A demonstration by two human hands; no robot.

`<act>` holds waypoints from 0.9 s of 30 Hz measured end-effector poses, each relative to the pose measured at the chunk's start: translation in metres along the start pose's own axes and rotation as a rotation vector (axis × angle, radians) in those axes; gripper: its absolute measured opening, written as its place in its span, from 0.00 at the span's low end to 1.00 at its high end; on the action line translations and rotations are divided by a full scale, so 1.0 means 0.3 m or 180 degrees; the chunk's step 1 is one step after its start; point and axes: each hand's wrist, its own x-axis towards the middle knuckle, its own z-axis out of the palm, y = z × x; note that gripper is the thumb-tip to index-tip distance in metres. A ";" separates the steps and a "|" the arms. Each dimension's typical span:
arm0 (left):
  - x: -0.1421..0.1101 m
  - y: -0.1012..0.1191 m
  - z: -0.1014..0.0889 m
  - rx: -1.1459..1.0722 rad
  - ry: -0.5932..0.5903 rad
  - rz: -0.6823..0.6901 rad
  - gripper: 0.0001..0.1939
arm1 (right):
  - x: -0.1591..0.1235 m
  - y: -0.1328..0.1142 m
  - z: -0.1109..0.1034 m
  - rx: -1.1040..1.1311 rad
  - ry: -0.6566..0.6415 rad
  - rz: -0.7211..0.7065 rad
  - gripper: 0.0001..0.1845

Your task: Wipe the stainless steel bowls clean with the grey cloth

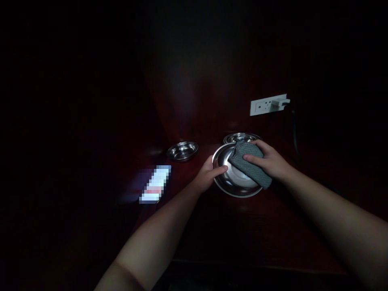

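A shiny metal bowl (226,184) is tilted toward me above the dark red tabletop. My left hand (209,173) grips its left rim, thumb on the inside and fingers hidden behind. In my right hand (268,159) is a folded grey-green cloth (253,165), pressed over the bowl's right side and covering part of the rim. Behind the held bowl, more metal bowls (239,136), seemingly stacked, show only their upper edge. Another metal bowl (182,151) sits upright by itself farther left.
A lit phone (156,184) with a blurred screen lies left of my left forearm. On the back wall is a white socket panel (262,106) with a plug (279,103) in it. Its dark cable (294,133) hangs down at the right. The surroundings are very dark.
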 end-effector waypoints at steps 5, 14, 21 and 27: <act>0.002 -0.004 0.001 -0.0021 -0.0044 0.0044 0.28 | 0.001 0.004 -0.002 -0.0064 0.0000 0.0007 0.22; 0.016 -0.011 -0.008 -0.0518 0.0276 0.0228 0.28 | 0.013 0.042 0.012 0.0188 0.0258 0.0078 0.22; -0.002 -0.015 0.004 -0.0791 -0.0027 -0.0085 0.23 | 0.017 0.060 0.026 0.0420 0.0986 0.0214 0.23; -0.014 -0.022 0.028 -0.0056 -0.0108 0.0142 0.32 | 0.014 0.067 0.024 0.0207 0.0949 0.0182 0.23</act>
